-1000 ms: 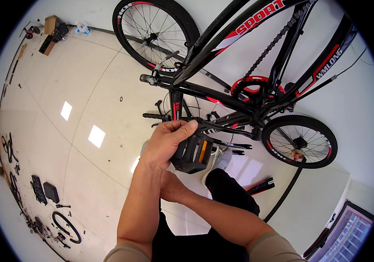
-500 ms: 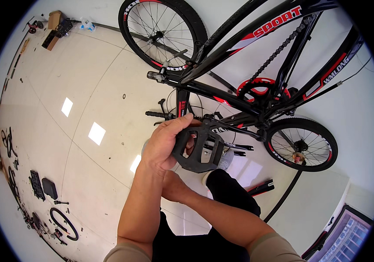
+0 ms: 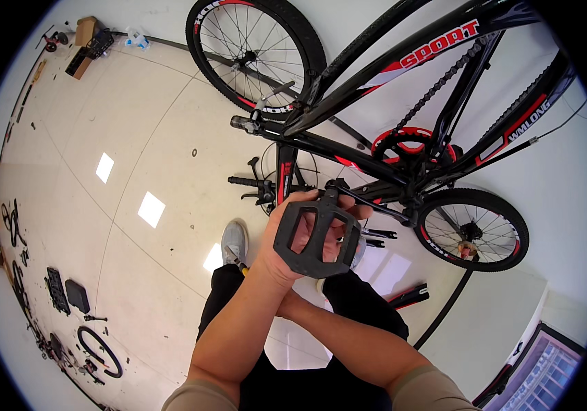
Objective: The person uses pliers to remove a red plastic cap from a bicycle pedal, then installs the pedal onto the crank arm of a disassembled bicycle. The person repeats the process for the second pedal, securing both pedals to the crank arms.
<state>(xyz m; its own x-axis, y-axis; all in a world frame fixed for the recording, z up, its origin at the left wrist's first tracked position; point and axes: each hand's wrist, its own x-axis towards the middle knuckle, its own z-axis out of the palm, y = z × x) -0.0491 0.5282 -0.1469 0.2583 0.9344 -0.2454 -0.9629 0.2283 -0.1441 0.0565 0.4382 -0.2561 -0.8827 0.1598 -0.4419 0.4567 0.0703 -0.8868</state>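
Note:
A black platform bicycle pedal (image 3: 321, 229) sits at the end of the crank arm (image 3: 375, 207). My left hand (image 3: 281, 236) is wrapped round it from behind, palm against its underside, with fingertips showing past its far right edge. My right forearm crosses beneath the left one, and my right hand (image 3: 289, 306) is mostly hidden behind the left forearm, fingers out of sight. A tool with a yellow part (image 3: 242, 266) pokes out left of my left wrist; what holds it is hidden. Above the pedal lies the black bicycle frame (image 3: 369, 159) with its red chainring (image 3: 413, 147).
One wheel (image 3: 255, 58) leans by the wall at the top, another (image 3: 473, 229) at the right. The handlebar grip (image 3: 242, 181) rests low beside the frame. A red and black part (image 3: 408, 296) lies near my leg. An open tool case (image 3: 67, 293) and scattered parts lie left.
My left hand has moved right and turned from the pedal's left side to behind it. The pedal has tilted to face me more. The yellow tool and my left shoe have come into sight.

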